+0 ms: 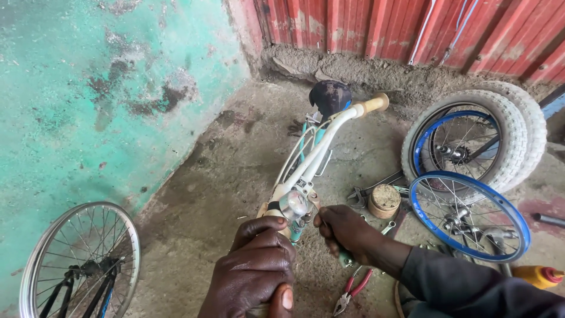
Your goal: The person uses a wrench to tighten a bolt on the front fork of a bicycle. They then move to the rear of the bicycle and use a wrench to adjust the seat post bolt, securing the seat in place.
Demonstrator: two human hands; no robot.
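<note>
Looking down from the head camera, we've got the left hand (254,272) wrapped tight around the near grip of a white handlebar (313,154), fingers curled closed and thumb tucked along the bottom edge of the frame. Right beside it, the right hand (347,231) is closed on a slim tool with a teal handle (343,257), tip aimed in at the shiny bell (293,205) clamped on the bar just beyond the left knuckles. What kind of tool it is, hard to tell, the fist hides most of it.

The handlebar runs away from the camera, up the middle of the frame, ending in a tan grip (373,105) near a dark saddle (329,96).

On the concrete floor (223,176) around it: red-handled pliers (352,290) just below the right wrist, a wrench (368,191) and a small round tin (384,200) to the right of the bar. Further right, a bare blue rim (469,215) leans over a white-tyred wheel (471,143). Bottom left, a silver spoked wheel (81,262) stands against the turquoise wall (88,88). A yellow bottle with a red cap (538,275) pokes in at the right edge.
</note>
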